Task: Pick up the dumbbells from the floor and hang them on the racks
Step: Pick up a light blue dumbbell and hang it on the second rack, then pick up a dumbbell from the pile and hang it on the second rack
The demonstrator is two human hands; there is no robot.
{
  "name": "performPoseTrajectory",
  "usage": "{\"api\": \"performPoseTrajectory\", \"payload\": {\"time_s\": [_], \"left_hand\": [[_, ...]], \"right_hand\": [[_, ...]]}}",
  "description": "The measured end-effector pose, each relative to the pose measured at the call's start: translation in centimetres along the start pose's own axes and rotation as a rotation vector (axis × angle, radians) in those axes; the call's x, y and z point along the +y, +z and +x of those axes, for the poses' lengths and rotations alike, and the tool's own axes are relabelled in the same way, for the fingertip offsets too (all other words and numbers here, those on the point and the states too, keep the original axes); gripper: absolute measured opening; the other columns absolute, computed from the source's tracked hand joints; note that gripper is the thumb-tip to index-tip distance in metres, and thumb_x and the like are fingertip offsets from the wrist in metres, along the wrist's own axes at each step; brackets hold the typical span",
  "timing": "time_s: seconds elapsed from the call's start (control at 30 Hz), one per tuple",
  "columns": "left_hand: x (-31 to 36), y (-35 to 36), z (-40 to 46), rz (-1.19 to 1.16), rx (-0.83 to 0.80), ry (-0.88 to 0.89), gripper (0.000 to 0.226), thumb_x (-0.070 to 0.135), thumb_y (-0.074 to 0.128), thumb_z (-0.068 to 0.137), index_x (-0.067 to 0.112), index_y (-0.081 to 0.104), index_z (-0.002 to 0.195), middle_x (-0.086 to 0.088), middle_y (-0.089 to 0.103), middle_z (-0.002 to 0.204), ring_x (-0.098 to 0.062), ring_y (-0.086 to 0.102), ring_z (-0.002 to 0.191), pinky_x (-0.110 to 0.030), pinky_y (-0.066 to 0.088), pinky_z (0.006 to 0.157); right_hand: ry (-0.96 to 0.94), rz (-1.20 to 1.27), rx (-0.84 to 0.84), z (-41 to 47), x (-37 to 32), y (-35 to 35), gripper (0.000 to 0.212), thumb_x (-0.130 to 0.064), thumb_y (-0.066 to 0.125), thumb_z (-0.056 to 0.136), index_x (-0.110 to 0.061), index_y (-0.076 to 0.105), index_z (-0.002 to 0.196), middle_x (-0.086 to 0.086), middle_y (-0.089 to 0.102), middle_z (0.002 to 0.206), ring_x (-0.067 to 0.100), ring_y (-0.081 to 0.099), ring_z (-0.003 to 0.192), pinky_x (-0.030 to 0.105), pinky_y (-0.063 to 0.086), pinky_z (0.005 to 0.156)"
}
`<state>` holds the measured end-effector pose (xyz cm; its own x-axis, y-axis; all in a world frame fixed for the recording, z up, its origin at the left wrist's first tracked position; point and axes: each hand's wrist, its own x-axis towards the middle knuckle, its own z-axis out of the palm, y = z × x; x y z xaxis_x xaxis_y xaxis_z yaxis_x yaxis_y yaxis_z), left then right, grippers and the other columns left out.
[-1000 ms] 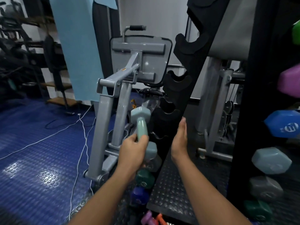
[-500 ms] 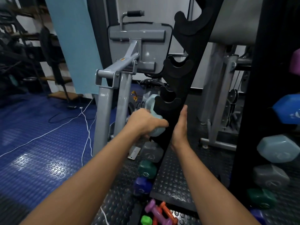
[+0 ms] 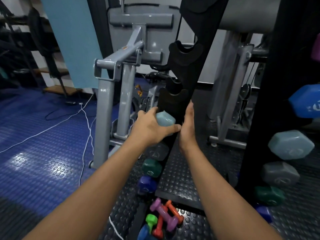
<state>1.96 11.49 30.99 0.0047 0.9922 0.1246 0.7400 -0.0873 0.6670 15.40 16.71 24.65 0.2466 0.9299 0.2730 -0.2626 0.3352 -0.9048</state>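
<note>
My left hand point(image 3: 150, 129) is reaching forward with its fingers spread around the near end of a pale blue hexagonal-headed dumbbell point(image 3: 165, 118), thumb above the head and fingertips stretched along its underside toward the rack. Only this one head shows; the handle and far head are hidden behind the tall black slotted rack upright point(image 3: 192, 70), so the dumbbell's long axis seems to run away from me, to the right, through one of the cradles, with the visible hex face pointing back at my left hand. I cannot tell whether it is fully seated in the cradle.

My right hand point(image 3: 187, 125) is flat and straight-fingered, its palm pressed against the near edge of the black upright just beside the pale blue head, fingertips pointing up. My two hands are nearly touching at the thumb base.

Below the pale blue one, on the same upright, hang a grey dumbbell head point(image 3: 158, 151), a dark green head point(image 3: 151, 168) and a purple-blue head point(image 3: 146, 185), stacked in a column. On the black studded rubber floor point(image 3: 174, 177) near my feet lies a heap of small dumbbells: a lilac one point(image 3: 163, 213), an orange one point(image 3: 174, 212), a bright green one point(image 3: 151, 220) and a red one point(image 3: 158, 228), overlapping each other. At the right, a second black rack point(image 3: 259, 118) carries larger blue, pale blue, grey and green heads.
</note>
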Motion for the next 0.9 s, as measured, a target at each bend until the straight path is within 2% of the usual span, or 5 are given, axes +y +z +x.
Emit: {"api": "performPoseTrajectory", "payload": {"time_s": [0.13, 0.27, 0.43, 0.8, 0.9], "left_hand": [[-0.2, 0.9, -2.7, 0.097, 0.042, 0.052, 0.114, 0.078, 0.073, 0.077, 0.031, 0.019, 0.166, -0.007, 0.036, 0.146, -0.032, 0.058, 0.126, -0.048, 0.055, 0.105], [0.3, 1.3, -5.9, 0.127, 0.088, 0.155, 0.11, 0.06, 0.071, 0.088, 0.031, 0.002, 0.169, -0.01, 0.022, 0.161, -0.035, 0.059, 0.126, -0.051, 0.055, 0.105], [-2.9, 6.3, -11.9, 0.141, 0.029, 0.151, 0.104, 0.049, 0.067, 0.095, 0.032, -0.004, 0.169, -0.012, 0.01, 0.171, -0.038, 0.056, 0.134, -0.048, 0.054, 0.098], [-13.3, 14.5, -15.5, 0.425, -0.418, -0.074, 0.1, 0.051, 0.067, 0.092, 0.021, 0.012, 0.169, -0.019, 0.022, 0.164, -0.043, 0.049, 0.137, -0.057, 0.048, 0.109], [-15.6, 15.6, -16.1, 0.469, -0.484, -0.139, 0.094, 0.049, 0.07, 0.09, 0.022, 0.02, 0.165, -0.017, 0.029, 0.157, -0.043, 0.051, 0.135, -0.058, 0.048, 0.109]], "right_hand": [[-0.023, 0.009, -0.033, -3.2, -1.2, 0.0, 0.08, -0.065, 0.048, 0.1, -0.029, 0.029, 0.169, -0.008, 0.046, 0.166, 0.004, 0.047, 0.149, 0.035, 0.042, 0.124], [-0.084, -0.148, -0.049, -5.5, -1.5, -1.1, 0.074, -0.052, 0.053, 0.106, -0.027, 0.025, 0.17, -0.032, 0.046, 0.145, -0.028, 0.049, 0.125, 0.008, 0.044, 0.103], [-0.005, -0.418, -0.064, -11.8, 1.2, -4.7, 0.085, -0.065, 0.056, 0.099, -0.033, 0.023, 0.17, -0.007, 0.027, 0.176, 0.004, 0.028, 0.158, 0.038, 0.027, 0.131], [0.332, -0.889, -0.264, -22.3, 8.5, -11.9, 0.092, -0.061, 0.067, 0.098, -0.03, 0.019, 0.171, -0.001, 0.024, 0.177, 0.019, 0.027, 0.16, 0.04, 0.029, 0.127], [0.415, -0.943, -0.328, -24.1, 10.2, -12.9, 0.106, -0.081, 0.06, 0.088, -0.029, 0.019, 0.171, 0.002, 0.023, 0.177, 0.023, 0.024, 0.162, 0.046, 0.028, 0.129]]}}
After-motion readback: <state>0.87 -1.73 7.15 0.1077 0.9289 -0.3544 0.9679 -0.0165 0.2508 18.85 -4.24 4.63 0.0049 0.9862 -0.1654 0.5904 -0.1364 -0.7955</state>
